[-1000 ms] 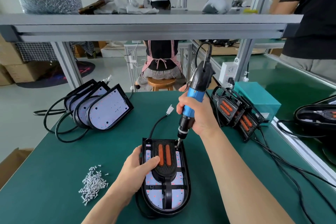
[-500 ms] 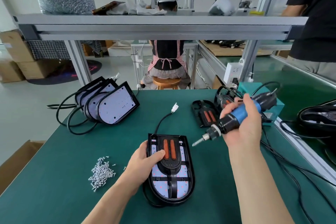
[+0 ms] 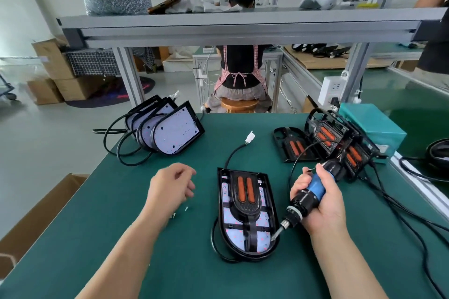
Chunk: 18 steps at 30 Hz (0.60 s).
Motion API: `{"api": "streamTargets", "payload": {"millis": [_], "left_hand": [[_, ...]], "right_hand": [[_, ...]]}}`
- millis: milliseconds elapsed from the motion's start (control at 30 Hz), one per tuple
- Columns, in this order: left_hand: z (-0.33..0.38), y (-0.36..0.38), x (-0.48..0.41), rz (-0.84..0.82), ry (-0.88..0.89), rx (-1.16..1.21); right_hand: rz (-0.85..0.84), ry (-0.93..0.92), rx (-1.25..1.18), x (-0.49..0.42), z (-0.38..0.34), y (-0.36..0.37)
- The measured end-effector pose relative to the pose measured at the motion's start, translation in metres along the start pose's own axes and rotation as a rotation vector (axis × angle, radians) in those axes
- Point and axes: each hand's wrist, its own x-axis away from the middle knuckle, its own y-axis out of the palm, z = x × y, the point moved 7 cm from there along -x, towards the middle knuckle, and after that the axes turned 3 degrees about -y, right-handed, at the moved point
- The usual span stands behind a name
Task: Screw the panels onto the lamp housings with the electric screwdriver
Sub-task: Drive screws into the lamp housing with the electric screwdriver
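Head view: our right hand (image 3: 323,206) is wrapped around the electric screwdriver (image 3: 315,187), with its bit angled down onto the lower right edge of the lamp housing (image 3: 234,235). The housing lies flat on the green table (image 3: 194,274) with the black panel (image 3: 245,192) seated on it. Our left hand (image 3: 170,184) hovers left of the housing above a few loose screws (image 3: 180,211), fingers curled under. We cannot tell whether they pinch anything.
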Motion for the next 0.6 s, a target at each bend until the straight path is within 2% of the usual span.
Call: {"api": "streamTargets", "payload": {"millis": [100, 233, 367, 600], "left_hand": [[-0.004, -0.039, -0.01, 0.07, 0.054, -0.233], [-0.017, -0.028, -0.005, -0.13, 0.049, -0.559], [-0.02, -0.003, -0.003, -0.177, 0.105, -0.83], [-0.009, 0.01, 0.003, -0.195, 0.227, -0.962]], "right_hand": [[0.0, -0.01, 0.01, -0.002, -0.002, -0.002], [-0.01, -0.011, 0.011, -0.004, -0.002, -0.003], [-0.02, -0.019, -0.011, -0.003, -0.002, -0.002], [0.014, -0.057, -0.03, 0.003, -0.007, -0.002]]}}
